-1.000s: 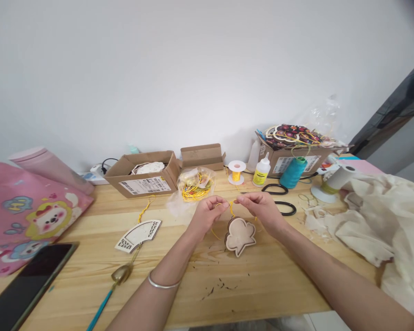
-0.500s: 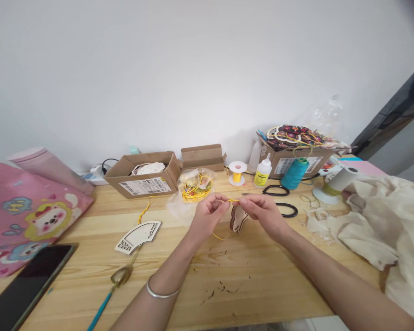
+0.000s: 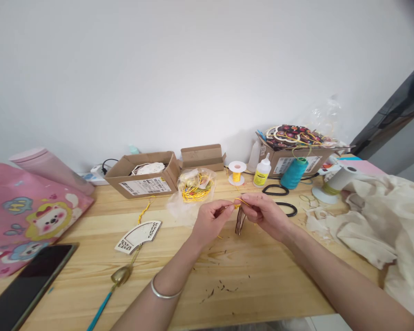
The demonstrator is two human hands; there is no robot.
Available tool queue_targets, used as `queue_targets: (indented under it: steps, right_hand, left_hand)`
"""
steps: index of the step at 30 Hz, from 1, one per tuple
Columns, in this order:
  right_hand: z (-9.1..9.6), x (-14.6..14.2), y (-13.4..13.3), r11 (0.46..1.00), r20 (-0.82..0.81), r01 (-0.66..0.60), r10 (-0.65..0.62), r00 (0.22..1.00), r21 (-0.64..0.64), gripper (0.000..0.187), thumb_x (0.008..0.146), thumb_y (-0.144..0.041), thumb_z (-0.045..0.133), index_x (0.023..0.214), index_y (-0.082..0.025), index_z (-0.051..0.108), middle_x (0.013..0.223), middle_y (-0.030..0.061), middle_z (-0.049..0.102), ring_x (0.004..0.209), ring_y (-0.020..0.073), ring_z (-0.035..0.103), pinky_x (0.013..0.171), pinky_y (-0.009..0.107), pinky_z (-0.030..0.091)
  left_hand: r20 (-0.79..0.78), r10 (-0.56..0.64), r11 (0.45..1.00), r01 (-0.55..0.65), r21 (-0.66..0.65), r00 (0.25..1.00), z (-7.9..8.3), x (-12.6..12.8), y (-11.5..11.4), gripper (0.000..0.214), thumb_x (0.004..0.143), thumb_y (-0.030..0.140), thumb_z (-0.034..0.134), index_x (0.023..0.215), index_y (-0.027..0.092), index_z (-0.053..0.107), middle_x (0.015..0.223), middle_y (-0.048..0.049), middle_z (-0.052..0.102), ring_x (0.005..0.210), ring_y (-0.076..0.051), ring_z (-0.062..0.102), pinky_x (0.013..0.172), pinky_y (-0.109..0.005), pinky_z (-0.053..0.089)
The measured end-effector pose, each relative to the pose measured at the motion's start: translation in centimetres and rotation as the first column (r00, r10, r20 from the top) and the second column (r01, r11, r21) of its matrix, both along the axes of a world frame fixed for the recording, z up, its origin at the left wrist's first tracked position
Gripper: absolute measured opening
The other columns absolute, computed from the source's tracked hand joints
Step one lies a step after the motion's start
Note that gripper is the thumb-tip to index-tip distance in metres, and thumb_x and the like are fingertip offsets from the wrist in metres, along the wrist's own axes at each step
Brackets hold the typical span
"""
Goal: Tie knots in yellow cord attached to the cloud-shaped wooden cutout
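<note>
Both hands meet over the middle of the wooden table, pinching a thin yellow cord. My left hand has thumb and forefinger closed on the cord. My right hand grips the same cord from the other side, fingers curled. Below the fingertips hangs a layered wooden piece, seen nearly edge-on with dark edges. Off to the left lies a fan-shaped wooden ornament with a yellow cord loop, a brass-coloured bell and a teal tassel.
Behind stand a cardboard box, a plastic bag of yellow cords, a spool, a glue bottle and a teal thread cone. Black-handled scissors lie right. Beige cloth covers the right side; a phone lies left.
The fingertips have drawn closer together on the yellow cord, which now bends instead of running straight. The hanging wooden piece has turned from showing its face to nearly edge-on.
</note>
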State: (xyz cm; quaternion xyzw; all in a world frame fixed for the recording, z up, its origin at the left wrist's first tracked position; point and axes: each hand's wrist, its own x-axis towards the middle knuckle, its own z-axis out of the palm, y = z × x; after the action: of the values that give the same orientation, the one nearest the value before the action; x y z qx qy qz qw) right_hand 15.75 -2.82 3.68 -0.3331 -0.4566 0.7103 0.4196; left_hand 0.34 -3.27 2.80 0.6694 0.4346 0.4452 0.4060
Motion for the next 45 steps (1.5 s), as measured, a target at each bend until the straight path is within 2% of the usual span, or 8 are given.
queue_targets:
  steps: [6, 10, 16, 20, 28, 36, 41, 45]
  right_hand:
    - [0.1, -0.3, -0.1, 0.992, 0.161, 0.036, -0.055, 0.985, 0.118, 0.027, 0.075, -0.026, 0.042, 0.092, -0.013, 0.057, 0.038, -0.0059, 0.038, 0.035, 0.0041, 0.028, 0.036, 0.017, 0.016]
    - [0.0, -1.0, -0.7, 0.947, 0.362, 0.031, -0.152, 0.92, 0.319, 0.032, 0.074, -0.029, 0.043, 0.101, -0.014, 0.053, 0.039, -0.0049, 0.047, 0.035, 0.0062, 0.041, 0.038, 0.017, 0.029]
    - [-1.1, -1.2, -1.0, 0.763, 0.527, 0.007, -0.453, 0.719, 0.647, 0.029, 0.076, -0.03, 0.041, 0.097, -0.017, 0.056, 0.042, -0.0038, 0.049, 0.038, 0.0071, 0.044, 0.043, 0.019, 0.035]
    - [-1.0, -0.9, -1.0, 0.641, 0.548, -0.056, -0.604, 0.579, 0.765, 0.024, 0.074, -0.028, 0.044, 0.091, -0.019, 0.059, 0.043, -0.0038, 0.051, 0.04, 0.0072, 0.043, 0.043, 0.018, 0.032]
    - [-0.9, -0.9, -0.9, 0.517, 0.517, -0.136, -0.726, 0.454, 0.845, 0.018, 0.072, -0.023, 0.047, 0.085, -0.023, 0.059, 0.056, -0.0036, 0.06, 0.043, 0.0059, 0.047, 0.044, 0.017, 0.032]
    - [-0.6, -0.6, -0.8, 0.349, 0.396, -0.186, -0.816, 0.422, 0.918, 0.015, 0.074, -0.021, 0.047, 0.073, -0.021, 0.062, 0.063, 0.0006, 0.058, 0.058, 0.009, 0.05, 0.05, 0.018, 0.034]
    - [-0.6, -0.5, -0.7, 0.331, 0.371, -0.167, -0.818, 0.44, 0.929, 0.014, 0.073, -0.021, 0.048, 0.072, -0.021, 0.062, 0.067, 0.0015, 0.057, 0.062, 0.0093, 0.05, 0.053, 0.019, 0.035]
    - [-0.7, -0.6, -0.7, 0.333, 0.365, -0.151, -0.815, 0.45, 0.931, 0.013, 0.073, -0.022, 0.048, 0.072, -0.021, 0.062, 0.067, 0.0016, 0.056, 0.062, 0.0094, 0.049, 0.052, 0.019, 0.035]
  left_hand:
    - [0.06, 0.139, 0.99, -0.136, -0.045, 0.989, -0.6, 0.3, 0.2, 0.018, 0.066, 0.028, 0.053, 0.072, 0.016, 0.065, 0.065, -0.0021, 0.062, 0.059, -0.012, 0.051, 0.051, -0.021, 0.037]
    - [0.094, 0.146, 0.989, -0.145, -0.024, 0.985, -0.4, 0.2, 0.2, 0.016, 0.066, 0.026, 0.053, 0.065, 0.015, 0.064, 0.06, -0.0008, 0.059, 0.055, -0.01, 0.049, 0.05, -0.02, 0.037]
    - [0.097, 0.075, 0.996, -0.079, 0.035, 0.992, -0.4, 0.1, -0.1, 0.015, 0.068, 0.023, 0.052, 0.065, 0.014, 0.064, 0.059, -0.0007, 0.056, 0.057, -0.01, 0.048, 0.052, -0.02, 0.037]
    - [0.121, -0.001, 1.0, -0.001, 0.017, 0.993, -0.3, 0.2, -0.4, 0.017, 0.07, 0.023, 0.05, 0.078, 0.015, 0.063, 0.069, -0.0023, 0.059, 0.062, -0.011, 0.049, 0.054, -0.02, 0.038]
    - [0.065, 0.017, 1.0, -0.018, 0.003, 0.998, -0.2, 0.5, -0.2, 0.021, 0.072, 0.027, 0.047, 0.058, 0.014, 0.056, 0.049, 0.0032, 0.042, 0.048, -0.007, 0.038, 0.045, -0.018, 0.03]
    - [0.116, 0.044, 0.998, -0.038, -0.055, 0.992, -0.1, 0.4, -0.1, 0.018, 0.069, 0.028, 0.051, 0.068, 0.015, 0.063, 0.06, -0.0006, 0.059, 0.055, -0.01, 0.05, 0.052, -0.02, 0.04]
    - [0.18, 0.069, 0.995, -0.054, -0.086, 0.981, -0.1, 0.4, 0.0, 0.016, 0.067, 0.025, 0.055, 0.076, 0.017, 0.064, 0.077, -0.0038, 0.064, 0.071, -0.014, 0.056, 0.064, -0.023, 0.044]
    - [0.178, 0.076, 0.996, -0.065, -0.068, 0.981, -0.1, 0.4, 0.0, 0.015, 0.066, 0.024, 0.056, 0.076, 0.016, 0.065, 0.078, -0.0043, 0.064, 0.072, -0.014, 0.056, 0.064, -0.023, 0.044]
